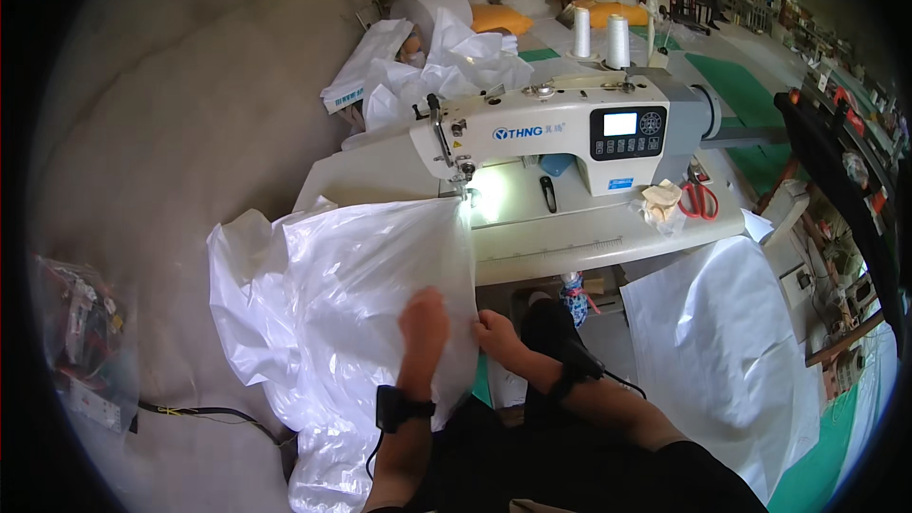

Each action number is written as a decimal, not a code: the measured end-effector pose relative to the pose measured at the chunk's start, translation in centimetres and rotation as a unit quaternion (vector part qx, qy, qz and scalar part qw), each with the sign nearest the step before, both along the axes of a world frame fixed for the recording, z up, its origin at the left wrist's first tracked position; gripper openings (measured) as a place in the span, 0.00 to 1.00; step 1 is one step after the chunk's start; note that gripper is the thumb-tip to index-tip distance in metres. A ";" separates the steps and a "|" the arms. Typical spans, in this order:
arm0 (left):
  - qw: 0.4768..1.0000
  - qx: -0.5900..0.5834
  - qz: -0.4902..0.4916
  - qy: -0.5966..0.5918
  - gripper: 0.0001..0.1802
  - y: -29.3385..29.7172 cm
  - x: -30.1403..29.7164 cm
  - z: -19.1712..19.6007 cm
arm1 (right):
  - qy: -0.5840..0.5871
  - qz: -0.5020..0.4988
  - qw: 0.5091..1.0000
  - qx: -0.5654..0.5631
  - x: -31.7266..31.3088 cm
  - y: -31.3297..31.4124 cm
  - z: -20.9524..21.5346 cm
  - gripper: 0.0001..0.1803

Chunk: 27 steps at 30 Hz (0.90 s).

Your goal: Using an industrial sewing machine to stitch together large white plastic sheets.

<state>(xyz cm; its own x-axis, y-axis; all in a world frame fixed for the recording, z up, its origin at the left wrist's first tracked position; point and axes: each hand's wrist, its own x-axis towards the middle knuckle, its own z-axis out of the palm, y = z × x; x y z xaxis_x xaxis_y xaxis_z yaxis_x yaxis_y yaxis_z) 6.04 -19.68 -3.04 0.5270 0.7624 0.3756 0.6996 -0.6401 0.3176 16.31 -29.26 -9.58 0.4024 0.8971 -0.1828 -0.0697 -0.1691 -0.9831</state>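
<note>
1. Dark clothing (560, 465): worn by the person; placed nearest the camera, along the lower edge.
2. Left hand (424, 323): held above the white sheet (351, 271), inside its right edge; fingers curled, outline blurred. Whether any material is gripped cannot be told.
3. Right hand (502, 337): placed at the sheet's right edge, which appears pinched between thumb and fingers.
4. White sheet: thin, glossy, creased, plastic-like. Its upper end is laid on the machine table (551, 261), the corner set at the lit needle area (466, 194); the bulk is hung over the near side and bunched toward the lower left.
5. Principal relation: the right edge is drawn nearly straight from the needle area back toward the person, past the right hand. The long axis is judged to run the same way, bent leftward at the lower end. The edge is met by the right hand and merely neared by the left; the needle area is found ahead of both, with neither hand clearly closer.
6. Sewing machine (541, 133): white, arm extended across the table, lamp and screen lit.
7. Accessories: red-handled scissors (700, 201) and a small black tool (548, 193), placed right of the needle area; white thread cones (617, 43), stood behind the machine.
8. Second white sheet (722, 332): hung at the right, well apart from the left hand.
</note>
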 end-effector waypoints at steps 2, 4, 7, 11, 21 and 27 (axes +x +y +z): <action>0.996 0.082 0.033 0.003 0.05 1.4 -0.5 1.3 | 0.052 -0.010 0.999 0.007 0.4 -0.5 -0.5 0.14; 0.993 0.115 0.023 -0.026 0.03 0.4 -1.1 3.7 | 0.104 -0.009 0.994 0.019 0.3 -0.3 -0.2 0.15; 0.970 0.191 -0.128 0.084 0.02 -1.7 -0.4 4.1 | 0.035 -0.068 0.995 0.062 0.5 1.0 1.1 0.16; 0.960 0.144 -0.235 0.051 0.02 -3.1 -0.2 1.3 | -0.123 -0.148 0.971 0.141 2.0 3.8 0.3 0.18; 0.930 0.059 -0.351 0.089 0.04 -0.8 -0.4 0.5 | -0.089 -0.087 0.990 0.059 2.6 4.9 -2.2 0.11; 0.961 -0.019 -0.262 -0.091 0.11 6.4 4.8 3.6 | -0.128 -0.148 0.979 0.063 0.7 3.4 -1.1 0.13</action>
<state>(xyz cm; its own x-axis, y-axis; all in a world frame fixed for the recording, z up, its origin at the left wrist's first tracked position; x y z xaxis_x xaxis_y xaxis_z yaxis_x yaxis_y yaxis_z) 10.88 -13.27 0.52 0.7697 0.4255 0.4760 0.2151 -0.8748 0.4342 17.05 -25.87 -10.72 0.6662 0.7432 0.0614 0.1533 -0.0558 -0.9866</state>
